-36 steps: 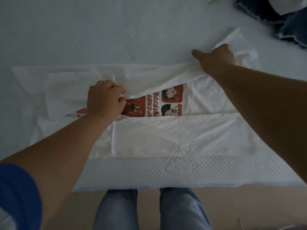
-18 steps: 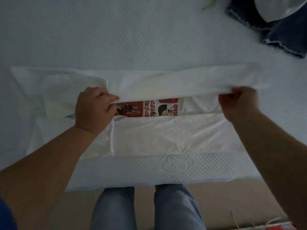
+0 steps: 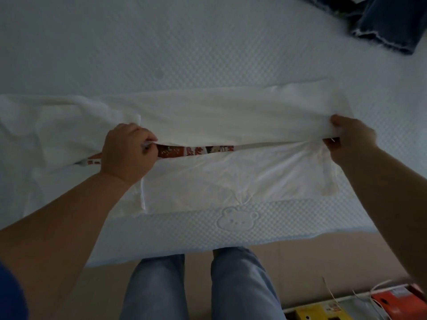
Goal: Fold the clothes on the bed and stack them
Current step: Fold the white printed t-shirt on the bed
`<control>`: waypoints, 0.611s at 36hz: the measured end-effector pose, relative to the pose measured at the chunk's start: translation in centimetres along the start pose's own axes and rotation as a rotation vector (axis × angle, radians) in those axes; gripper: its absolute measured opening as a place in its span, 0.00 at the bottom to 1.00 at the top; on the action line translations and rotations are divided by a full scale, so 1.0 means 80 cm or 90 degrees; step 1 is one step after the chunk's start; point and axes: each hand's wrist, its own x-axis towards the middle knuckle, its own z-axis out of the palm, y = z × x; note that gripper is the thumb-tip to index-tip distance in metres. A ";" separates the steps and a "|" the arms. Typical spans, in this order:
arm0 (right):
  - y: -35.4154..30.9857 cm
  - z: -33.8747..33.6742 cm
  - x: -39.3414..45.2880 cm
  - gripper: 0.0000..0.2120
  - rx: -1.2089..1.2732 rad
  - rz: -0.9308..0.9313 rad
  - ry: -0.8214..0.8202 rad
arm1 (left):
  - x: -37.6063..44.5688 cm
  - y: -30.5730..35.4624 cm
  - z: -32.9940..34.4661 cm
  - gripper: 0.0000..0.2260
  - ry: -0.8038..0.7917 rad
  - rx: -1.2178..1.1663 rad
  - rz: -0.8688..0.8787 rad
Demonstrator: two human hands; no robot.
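A white T-shirt [image 3: 221, 112] lies spread sideways across the near part of the bed [image 3: 184, 42]. Its near flap [image 3: 231, 176] is folded in flat. The far flap is pulled toward me and almost meets the near one. Only a thin strip of the red cartoon print [image 3: 196, 150] shows between them. My left hand [image 3: 127, 153] grips the far flap's edge at the left. The same edge is pinched at the right end by my right hand [image 3: 351, 139].
Dark blue denim clothes [image 3: 381, 24] lie at the bed's far right corner. The bed's near edge [image 3: 235, 221] bears an embossed bear. My legs in light jeans [image 3: 196, 287] stand against it. Coloured boxes [image 3: 346, 306] sit on the floor at the lower right.
Both hands have drawn the far flap toward me, covering most of the print. My right hand moved from the far right corner down to the flap's right end.
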 end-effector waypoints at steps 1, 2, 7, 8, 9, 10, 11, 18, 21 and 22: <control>-0.001 -0.004 0.006 0.07 -0.036 0.010 -0.005 | -0.002 0.001 0.000 0.08 -0.009 0.000 0.004; -0.002 -0.006 0.012 0.07 -0.067 0.023 -0.011 | -0.004 0.001 0.001 0.08 -0.020 0.005 0.006; -0.028 -0.004 0.034 0.09 -0.224 0.008 -0.076 | -0.008 0.000 0.016 0.09 -0.086 0.054 0.003; -0.035 0.000 0.036 0.11 -0.235 -0.008 -0.086 | -0.007 0.000 0.019 0.10 -0.094 0.062 -0.001; -0.043 0.004 0.037 0.14 -0.245 -0.023 -0.088 | -0.006 0.000 0.021 0.10 -0.101 0.072 -0.004; -0.050 0.010 0.039 0.17 -0.255 -0.035 -0.089 | -0.004 0.000 0.023 0.11 -0.105 0.082 -0.005; -0.056 0.015 0.041 0.21 -0.260 -0.045 -0.094 | -0.002 0.001 0.024 0.11 -0.109 0.092 -0.007; -0.059 0.041 0.069 0.27 -0.285 -0.149 -0.081 | -0.002 0.000 0.022 0.15 -0.065 0.046 0.002; -0.056 0.046 0.079 0.36 -0.323 -0.181 -0.055 | -0.006 -0.002 0.024 0.17 -0.064 0.047 -0.002; -0.055 0.047 0.078 0.37 -0.329 -0.180 -0.054 | -0.008 -0.003 0.026 0.18 -0.073 0.048 -0.012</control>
